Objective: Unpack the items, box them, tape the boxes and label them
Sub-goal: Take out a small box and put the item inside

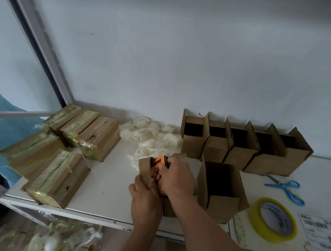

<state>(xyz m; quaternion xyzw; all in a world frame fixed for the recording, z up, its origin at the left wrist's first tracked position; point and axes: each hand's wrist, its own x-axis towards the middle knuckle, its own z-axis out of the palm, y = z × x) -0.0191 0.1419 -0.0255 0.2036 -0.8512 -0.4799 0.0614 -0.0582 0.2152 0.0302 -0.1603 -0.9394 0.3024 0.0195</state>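
On the white table (107, 189), the left hand (145, 199) grips a small carton (146, 169) while the right hand (177, 178) holds an orange item (159, 163) in its mouth

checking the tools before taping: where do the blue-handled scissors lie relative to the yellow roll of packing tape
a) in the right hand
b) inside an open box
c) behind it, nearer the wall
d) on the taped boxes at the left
c: the blue-handled scissors lie flat on the white table beyond the yellow roll of packing tape, toward the wall.
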